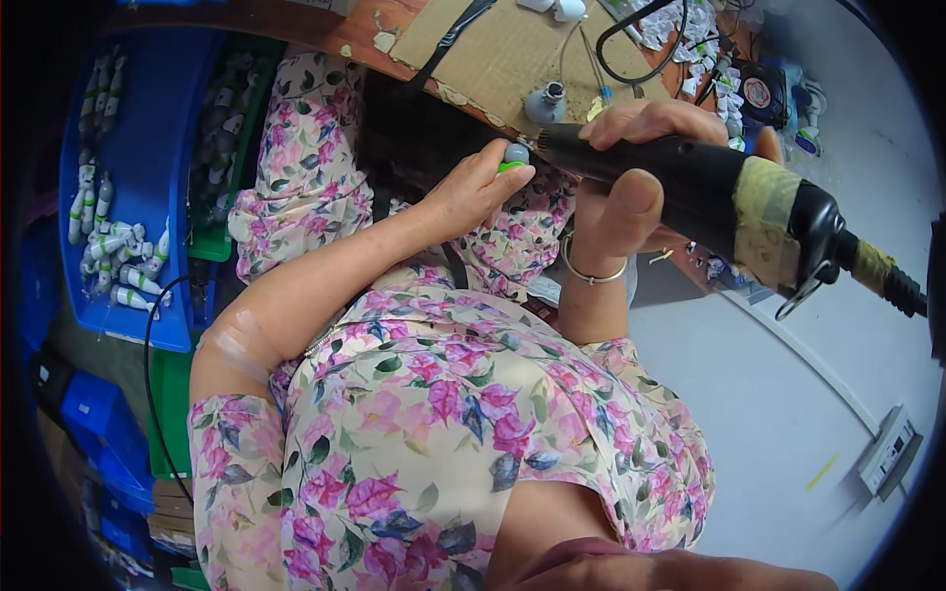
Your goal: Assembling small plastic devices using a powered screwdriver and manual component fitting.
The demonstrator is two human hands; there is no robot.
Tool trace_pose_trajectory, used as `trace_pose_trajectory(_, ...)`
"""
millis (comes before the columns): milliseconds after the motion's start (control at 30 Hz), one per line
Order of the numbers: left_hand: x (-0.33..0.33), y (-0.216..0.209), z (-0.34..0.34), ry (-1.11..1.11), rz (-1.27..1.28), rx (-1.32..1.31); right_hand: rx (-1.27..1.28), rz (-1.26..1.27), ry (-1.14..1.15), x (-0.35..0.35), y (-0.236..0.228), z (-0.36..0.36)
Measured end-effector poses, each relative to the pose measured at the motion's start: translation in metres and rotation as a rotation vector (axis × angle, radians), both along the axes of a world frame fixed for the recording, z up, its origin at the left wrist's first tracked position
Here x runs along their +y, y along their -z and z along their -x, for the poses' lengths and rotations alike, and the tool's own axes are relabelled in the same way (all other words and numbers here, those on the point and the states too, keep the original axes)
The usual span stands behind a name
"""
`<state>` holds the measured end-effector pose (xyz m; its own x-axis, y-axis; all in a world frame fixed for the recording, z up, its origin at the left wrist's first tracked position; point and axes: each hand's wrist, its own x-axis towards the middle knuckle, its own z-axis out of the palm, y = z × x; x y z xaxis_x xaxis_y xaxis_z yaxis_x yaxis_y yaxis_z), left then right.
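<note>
My right hand (641,202) is wrapped round a black corded electric screwdriver (690,182) with yellowish tape near its cord end. The tool lies almost level, its tip pointing left. Just beyond that tip, my left hand (473,187) pinches a small grey-and-green part (514,158) between thumb and fingers. Tip and part are very close; I cannot tell whether they touch. Most of the part is hidden by my fingers. Behind them, on the cardboard (493,54) at the bench edge, stands a small grey round-bodied container (545,102) with a dark open neck.
On the left, a blue bin (175,197) holds several white bottle-shaped pieces with green bands (123,256). A green crate (212,241) with more stands beside it. White pieces (690,39) are heaped on the bench's far right. A black cable (148,394) hangs left; a power strip (890,451) lies right.
</note>
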<state>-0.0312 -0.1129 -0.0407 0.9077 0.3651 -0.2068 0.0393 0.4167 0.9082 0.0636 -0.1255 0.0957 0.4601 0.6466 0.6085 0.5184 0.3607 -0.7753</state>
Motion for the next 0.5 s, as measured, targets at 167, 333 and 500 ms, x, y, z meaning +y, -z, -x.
trace_pose_trajectory(167,0.001,-0.002,0.000,0.002,0.020,0.016,-0.010,0.014,-0.027,0.004,-0.004,0.001)
trace_pose_trajectory(333,0.000,-0.002,0.000,0.008,0.012,0.016,0.024,0.062,-0.039,-0.001,-0.009,-0.009)
trace_pose_trajectory(500,0.001,0.000,0.000,0.011,0.075,0.005,0.079,-0.036,0.038,-0.004,-0.015,-0.020)
